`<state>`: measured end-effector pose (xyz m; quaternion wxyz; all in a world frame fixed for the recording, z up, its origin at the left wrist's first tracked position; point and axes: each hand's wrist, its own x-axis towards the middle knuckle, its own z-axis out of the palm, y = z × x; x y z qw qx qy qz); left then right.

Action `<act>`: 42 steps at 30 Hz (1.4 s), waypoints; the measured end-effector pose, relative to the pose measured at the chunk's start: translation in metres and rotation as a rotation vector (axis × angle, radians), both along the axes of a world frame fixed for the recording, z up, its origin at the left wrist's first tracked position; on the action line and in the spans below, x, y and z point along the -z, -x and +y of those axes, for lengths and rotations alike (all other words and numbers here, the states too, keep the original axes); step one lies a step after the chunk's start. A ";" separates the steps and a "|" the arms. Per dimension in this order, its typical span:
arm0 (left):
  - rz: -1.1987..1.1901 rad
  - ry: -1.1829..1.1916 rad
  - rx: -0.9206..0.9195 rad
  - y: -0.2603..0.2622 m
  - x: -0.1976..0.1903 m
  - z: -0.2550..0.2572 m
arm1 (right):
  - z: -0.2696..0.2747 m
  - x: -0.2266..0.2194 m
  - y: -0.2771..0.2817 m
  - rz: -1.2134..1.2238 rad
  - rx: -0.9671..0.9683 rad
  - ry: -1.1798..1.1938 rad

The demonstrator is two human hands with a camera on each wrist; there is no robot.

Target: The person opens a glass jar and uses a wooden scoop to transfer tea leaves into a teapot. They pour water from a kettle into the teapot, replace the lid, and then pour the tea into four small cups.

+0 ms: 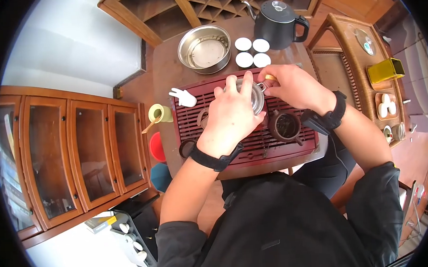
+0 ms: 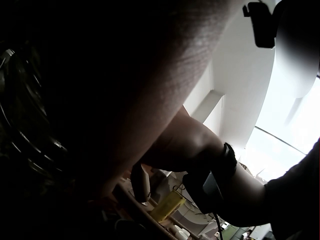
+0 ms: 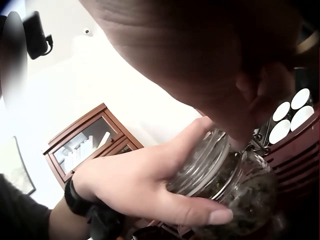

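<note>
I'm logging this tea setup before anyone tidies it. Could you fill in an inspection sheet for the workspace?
Surface: brown table bearing a red slatted tray.
Job's things: glass jar with dark, leafy-looking contents and a wire clasp.
Clutter: dark open teapot and white hand-shaped ornament on the tray; metal bowl, black kettle and four white cups beyond it.
Hands: left hand grips the jar; right hand has its fingers at the clasp.
Cables: thin dark cord below the right wrist's device, in the left wrist view.
Surroundings: glass-fronted wooden cabinets left; wicker shelf with yellow container right.
</note>
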<state>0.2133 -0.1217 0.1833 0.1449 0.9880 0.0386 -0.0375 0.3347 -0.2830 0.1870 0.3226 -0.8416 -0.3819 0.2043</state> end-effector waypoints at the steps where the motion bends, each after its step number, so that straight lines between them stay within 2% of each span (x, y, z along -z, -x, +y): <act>1: -0.005 -0.005 0.002 0.000 0.001 0.000 | 0.001 -0.002 0.003 -0.026 0.010 -0.003; 8: -0.028 -0.015 0.001 0.000 0.003 0.000 | 0.010 -0.020 0.009 -0.127 0.038 0.090; 17: -0.008 -0.071 -0.001 0.000 -0.004 -0.006 | 0.014 -0.016 0.012 -0.287 0.053 0.108; 20: 0.014 -0.087 0.006 -0.002 -0.006 -0.006 | 0.017 -0.011 0.014 -0.370 0.022 0.206; 26: -0.004 -0.106 0.004 -0.001 -0.002 -0.005 | 0.011 -0.020 0.025 -0.485 -0.085 0.215; 32: -0.024 -0.064 0.001 0.000 0.000 -0.005 | -0.001 -0.017 0.016 -0.457 -0.188 0.128; 35: -0.065 -0.030 0.010 0.002 0.000 -0.004 | -0.004 -0.021 0.019 -0.398 -0.117 0.114; 42: -0.102 0.006 0.012 0.006 0.006 -0.003 | -0.011 -0.012 0.011 -0.398 -0.231 -0.042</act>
